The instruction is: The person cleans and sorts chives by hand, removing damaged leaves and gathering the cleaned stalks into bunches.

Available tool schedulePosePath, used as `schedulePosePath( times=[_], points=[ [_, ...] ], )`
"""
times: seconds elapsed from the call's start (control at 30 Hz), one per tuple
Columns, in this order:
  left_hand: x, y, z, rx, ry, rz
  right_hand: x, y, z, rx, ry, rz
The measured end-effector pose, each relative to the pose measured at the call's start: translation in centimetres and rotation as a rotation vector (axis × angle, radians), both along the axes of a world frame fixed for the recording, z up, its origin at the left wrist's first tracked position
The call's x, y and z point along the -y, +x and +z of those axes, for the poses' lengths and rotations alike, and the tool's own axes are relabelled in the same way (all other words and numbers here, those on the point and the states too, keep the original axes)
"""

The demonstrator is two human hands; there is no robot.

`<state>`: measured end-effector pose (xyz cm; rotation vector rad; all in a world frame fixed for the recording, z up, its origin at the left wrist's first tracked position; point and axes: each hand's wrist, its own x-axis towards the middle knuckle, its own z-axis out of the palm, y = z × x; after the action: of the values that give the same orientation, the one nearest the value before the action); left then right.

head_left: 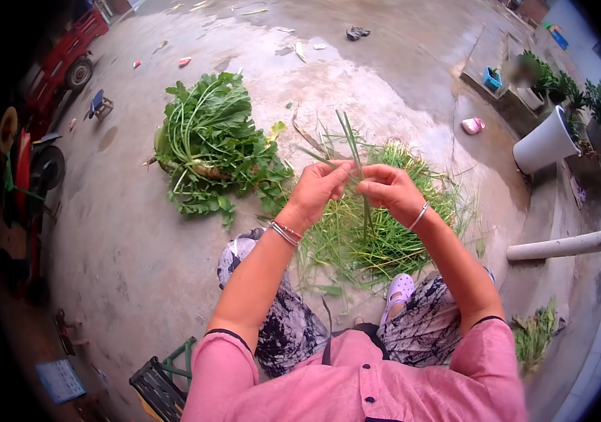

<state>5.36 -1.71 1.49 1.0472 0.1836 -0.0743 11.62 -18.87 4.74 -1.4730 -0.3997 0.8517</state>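
Concrete yard around me. To my left, a heap of broad leafy greens; farther off, a small stool and a red cart — its wheel in view. Ahead, a crumpled dark scrap. To my right, a pink-and-white object, too small to identify; beyond it I see a tall white planter and a blue pot — a white pipe nearer me.
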Motion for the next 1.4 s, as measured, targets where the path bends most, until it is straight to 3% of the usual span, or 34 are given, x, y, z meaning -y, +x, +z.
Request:
schedulePosePath(
  times=[0.03, 0.1, 0.23, 0.33, 0.5, 0.6, 0.73, 0.77, 0.87, 0.93, 1.03, 1.1, 1.17, 1.23, 1.3, 1.33, 1.4],
  points=[
    [0.1, 0.1, -0.2, -0.010, 0.027, -0.024, 0.3, 0.0, -0.3, -0.002, 0.001, -0.007],
    [0.5, 0.2, -0.1, -0.036, 0.036, -0.046, 0.6, 0.1, -0.8, -0.280, 0.085, -0.133],
    [0.7, 0.5, -0.2, -0.060, -0.040, 0.007, 1.7, 1.2, -0.4, -0.323, 0.144, -0.361],
    [0.0, 1.1, -0.7, -0.052, -0.126, 0.084, 3.6, 3.7, -0.5, -0.390, 0.388, -0.534],
    [-1.0, 2.2, -1.3, -0.029, -0.200, 0.257, 4.7, 5.4, -1.0, -0.337, 0.384, -0.616],
    [-1.5, 2.7, -1.4, 0.032, -0.273, 0.367, 5.9, 7.0, -0.8, -0.236, 0.517, -0.796],
    [-1.6, 3.0, -1.5, 0.087, -0.277, 0.402, 5.6, 6.5, -0.1, -0.371, 0.453, -0.537],
    [-1.5, 3.0, -1.5, 0.094, -0.285, 0.418, 4.4, 5.1, 0.5, -0.366, 0.285, -0.455],
    [-0.5, 2.7, -1.0, 0.134, -0.258, 0.364, 1.8, 2.3, -0.8, -0.519, 0.151, -0.265],
    [0.8, 2.3, -0.8, 0.189, -0.176, 0.262, 1.1, 1.4, -2.5, -0.636, 0.276, -0.128],
    [2.5, 1.2, -0.2, 0.218, 0.007, 0.080, 0.8, 1.6, -2.7, -0.687, 0.430, -0.149],
    [3.0, 0.8, 0.0, 0.234, 0.066, 0.015, 0.9, 1.7, -2.4, -0.634, 0.380, -0.228],
    [3.0, 0.5, -0.6, 0.394, 0.307, -0.126, 1.1, 1.8, -2.6, -0.540, 0.336, -0.303],
    [3.3, 0.1, 0.7, 0.359, 0.283, -0.148, 1.3, 1.9, -2.4, -0.533, 0.329, -0.324],
    [2.4, 0.0, 1.5, 0.350, 0.519, -0.183, 2.1, 2.5, -2.6, -0.389, 0.281, -0.159],
    [1.4, 0.1, 1.0, 0.349, 0.519, -0.184, 2.3, 2.5, -2.1, -0.390, 0.282, -0.159],
    [-0.3, 0.8, -0.2, 0.162, 0.777, -0.096, 2.8, 2.4, -0.7, -0.077, 0.021, -0.041]
  ],
)
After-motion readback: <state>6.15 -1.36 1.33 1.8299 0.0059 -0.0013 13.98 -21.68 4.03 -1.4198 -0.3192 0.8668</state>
